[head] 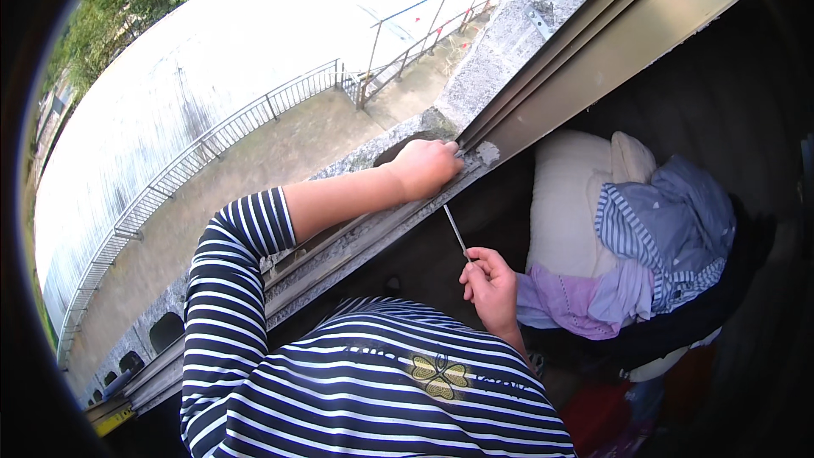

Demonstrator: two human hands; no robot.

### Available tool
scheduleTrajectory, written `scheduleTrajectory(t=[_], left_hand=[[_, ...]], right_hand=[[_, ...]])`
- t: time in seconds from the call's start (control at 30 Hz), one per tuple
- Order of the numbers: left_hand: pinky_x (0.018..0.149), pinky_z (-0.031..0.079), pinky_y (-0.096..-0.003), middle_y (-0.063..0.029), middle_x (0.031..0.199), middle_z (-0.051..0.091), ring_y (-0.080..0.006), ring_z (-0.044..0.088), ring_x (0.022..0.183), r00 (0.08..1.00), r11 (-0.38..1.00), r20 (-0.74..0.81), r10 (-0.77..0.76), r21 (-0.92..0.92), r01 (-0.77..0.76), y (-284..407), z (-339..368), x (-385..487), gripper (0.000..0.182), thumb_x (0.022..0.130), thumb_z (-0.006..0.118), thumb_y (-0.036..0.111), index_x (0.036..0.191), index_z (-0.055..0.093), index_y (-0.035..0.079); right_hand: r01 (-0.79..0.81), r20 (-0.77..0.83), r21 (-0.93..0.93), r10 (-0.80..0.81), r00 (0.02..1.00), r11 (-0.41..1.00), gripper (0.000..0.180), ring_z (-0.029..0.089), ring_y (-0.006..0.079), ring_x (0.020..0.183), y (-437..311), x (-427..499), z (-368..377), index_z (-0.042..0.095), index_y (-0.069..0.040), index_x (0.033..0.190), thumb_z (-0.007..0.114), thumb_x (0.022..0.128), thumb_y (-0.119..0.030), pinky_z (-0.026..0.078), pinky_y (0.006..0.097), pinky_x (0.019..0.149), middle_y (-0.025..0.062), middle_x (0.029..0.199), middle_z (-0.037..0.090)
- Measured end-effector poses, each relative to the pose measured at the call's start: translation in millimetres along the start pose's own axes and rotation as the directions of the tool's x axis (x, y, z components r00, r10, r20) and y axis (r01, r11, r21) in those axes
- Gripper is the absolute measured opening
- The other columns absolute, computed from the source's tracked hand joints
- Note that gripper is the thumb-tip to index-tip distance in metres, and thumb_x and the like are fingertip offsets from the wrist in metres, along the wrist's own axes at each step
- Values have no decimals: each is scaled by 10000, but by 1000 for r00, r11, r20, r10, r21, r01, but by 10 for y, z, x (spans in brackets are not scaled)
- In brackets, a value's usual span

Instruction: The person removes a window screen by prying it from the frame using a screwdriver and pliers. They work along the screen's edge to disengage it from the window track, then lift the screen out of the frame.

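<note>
My left hand (427,168) rests at the corner of an aluminium window frame (572,76), fingers curled down against the inner edge. Its fingertips are hidden, so whether they pinch something cannot be seen. Below the frame, my right hand (491,289) pinches a thin metal rod (455,226) between thumb and fingers. The rod's upper end points at the underside of the sill track (343,261), close beneath my left hand. A pale rough patch (488,152) marks the frame beside the left knuckles.
Folded bedding (566,203) and crumpled clothes (687,222) are piled at the right. Outside the window are a rough concrete wall (489,70) with a small metal bracket (539,21), and a metal railing (210,140) farther off. A yellow object (114,418) lies at the lower left.
</note>
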State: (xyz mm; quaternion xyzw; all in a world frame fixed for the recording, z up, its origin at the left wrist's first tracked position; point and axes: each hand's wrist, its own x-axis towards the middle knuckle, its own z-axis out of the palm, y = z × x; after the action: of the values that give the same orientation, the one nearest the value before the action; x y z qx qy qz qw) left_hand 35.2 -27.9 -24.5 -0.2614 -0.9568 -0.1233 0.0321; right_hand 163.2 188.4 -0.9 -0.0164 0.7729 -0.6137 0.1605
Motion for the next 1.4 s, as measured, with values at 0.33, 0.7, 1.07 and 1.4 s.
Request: scheduleTrajectory(t=[0.33, 0.7, 1.07, 1.4], left_hand=[[769, 508, -448, -123, 983, 585, -348, 609, 912, 988, 934, -102, -117, -349, 75, -152, -7, -61, 209, 806, 604, 89, 1007, 657, 116], [763, 518, -465, -138, 981, 574, -351, 628, 902, 996, 985, 62, -65, -154, 74, -96, -18, 63, 274, 799, 625, 136, 1071, 618, 98], [755, 526, -453, -143, 979, 584, -348, 633, 893, 999, 984, 7, -41, -170, 42, -89, -16, 53, 196, 764, 597, 89, 958, 623, 68], [728, 519, -456, -130, 956, 561, -347, 624, 871, 998, 979, -42, -53, -198, 43, -81, 24, -32, 141, 805, 583, 112, 932, 639, 86]], right_hand=[[1, -34, 19, -1, 999, 1000, 160, 509, 41, 522, 64, 2, -14, 598, 41, 1057, 548, 908, 15, 406, 187, 480, 38, 719, 613], [31, 1, 27, -31, 1000, 999, 166, 512, 43, 525, 42, 51, 23, 596, 45, 1063, 547, 906, 24, 412, 192, 479, 40, 717, 610], [34, -3, 50, -34, 999, 998, 173, 514, 43, 526, 75, 30, 25, 601, 43, 1064, 544, 901, 31, 413, 191, 480, 37, 713, 609], [25, -1, 46, -24, 1000, 999, 172, 516, 43, 525, 88, 22, 33, 605, 42, 1063, 549, 901, 24, 416, 194, 480, 33, 705, 610]])
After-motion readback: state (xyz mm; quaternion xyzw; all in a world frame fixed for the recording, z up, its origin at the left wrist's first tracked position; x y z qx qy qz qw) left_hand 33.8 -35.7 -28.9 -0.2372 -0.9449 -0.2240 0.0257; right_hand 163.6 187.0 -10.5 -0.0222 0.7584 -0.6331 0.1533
